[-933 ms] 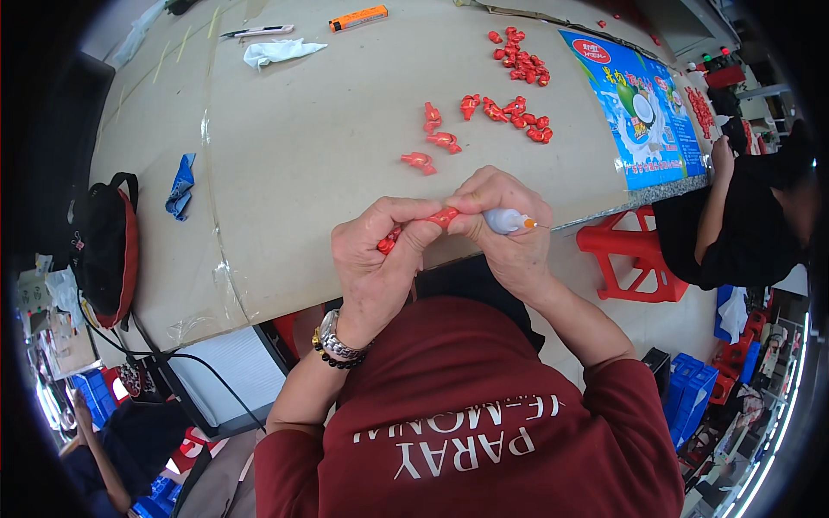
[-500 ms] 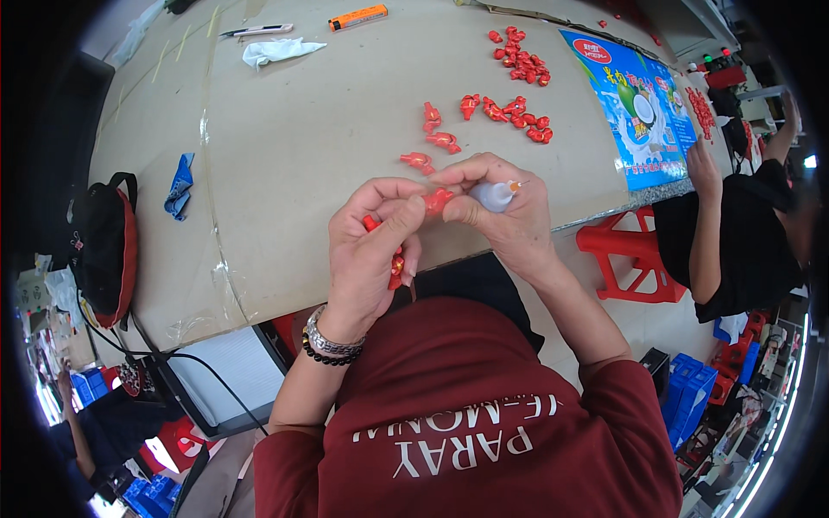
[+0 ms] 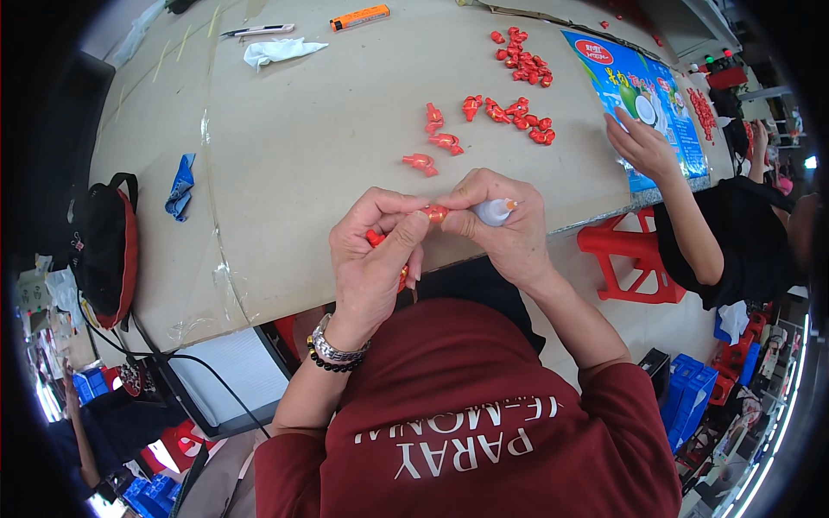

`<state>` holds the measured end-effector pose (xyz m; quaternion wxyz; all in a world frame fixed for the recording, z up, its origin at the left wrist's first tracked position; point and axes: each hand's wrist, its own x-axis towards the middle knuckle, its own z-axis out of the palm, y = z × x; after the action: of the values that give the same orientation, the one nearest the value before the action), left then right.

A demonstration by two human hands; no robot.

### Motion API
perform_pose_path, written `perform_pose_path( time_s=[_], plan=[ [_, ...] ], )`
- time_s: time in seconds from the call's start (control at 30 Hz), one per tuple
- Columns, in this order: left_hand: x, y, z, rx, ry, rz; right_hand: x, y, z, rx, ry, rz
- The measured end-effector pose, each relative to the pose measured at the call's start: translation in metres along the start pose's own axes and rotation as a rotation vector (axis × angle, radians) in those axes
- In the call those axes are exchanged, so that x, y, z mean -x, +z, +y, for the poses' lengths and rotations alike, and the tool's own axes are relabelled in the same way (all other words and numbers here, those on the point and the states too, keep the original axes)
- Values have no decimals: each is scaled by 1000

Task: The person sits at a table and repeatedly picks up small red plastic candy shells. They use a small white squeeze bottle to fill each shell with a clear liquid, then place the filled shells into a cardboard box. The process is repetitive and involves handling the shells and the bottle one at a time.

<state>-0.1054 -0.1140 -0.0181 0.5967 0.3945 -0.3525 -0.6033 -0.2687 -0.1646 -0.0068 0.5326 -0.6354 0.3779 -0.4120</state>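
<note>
Above the table's near edge, both my hands meet at a small shiny red piece with gold marks (image 3: 434,213), pinched between thumbs and forefingers. My left hand (image 3: 367,259) is closed, with more red pieces (image 3: 375,238) tucked in its palm and partly hidden by the fingers. Against its palm my right hand (image 3: 518,237) also keeps a small translucent squeeze bottle with an orange tip (image 3: 494,211), the tip pointing right. Just beyond my hands lie separate red pieces (image 3: 420,164), partly translucent-looking. Farther right, several darker red pieces (image 3: 520,112) sit in loose groups.
The table (image 3: 285,155) has a cutter knife (image 3: 257,30), a white tissue (image 3: 283,52), an orange box-shaped item (image 3: 359,17) and a blue cloth (image 3: 180,187). A blue printed sheet (image 3: 596,65) lies right, under a co-worker's hand (image 3: 643,147). A black bag (image 3: 104,250) stands left.
My hands have shifted slightly, and the red piece between them is turned and lower. The co-worker's hand at the right has reached left over the blue sheet.
</note>
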Motion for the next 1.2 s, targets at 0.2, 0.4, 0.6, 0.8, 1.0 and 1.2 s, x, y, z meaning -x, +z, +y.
perform_pose_path(
  time_s=[0.2, 0.4, 0.6, 0.8, 1.0, 1.2],
  plan=[
    [-1, 1, -3, -76, 50, -10, 4, 1, 7, 22, -49, 23],
    [-4, 3, -4, -76, 22, -6, 6, 0, 5, -33, 17, 38],
    [-10, 7, 11, 65, -110, 124, -4, -21, 4, 91, 62, 177],
    [-19, 1, 30, 605, -351, 240, -21, -47, 21, 833, -299, 307],
    [-18, -1, 23, 624, -372, 120, -19, -49, 26, 873, -273, 274],
    [-17, -6, 15, 795, -437, -139, -4, -50, 12, 643, -249, 327]
  ],
)
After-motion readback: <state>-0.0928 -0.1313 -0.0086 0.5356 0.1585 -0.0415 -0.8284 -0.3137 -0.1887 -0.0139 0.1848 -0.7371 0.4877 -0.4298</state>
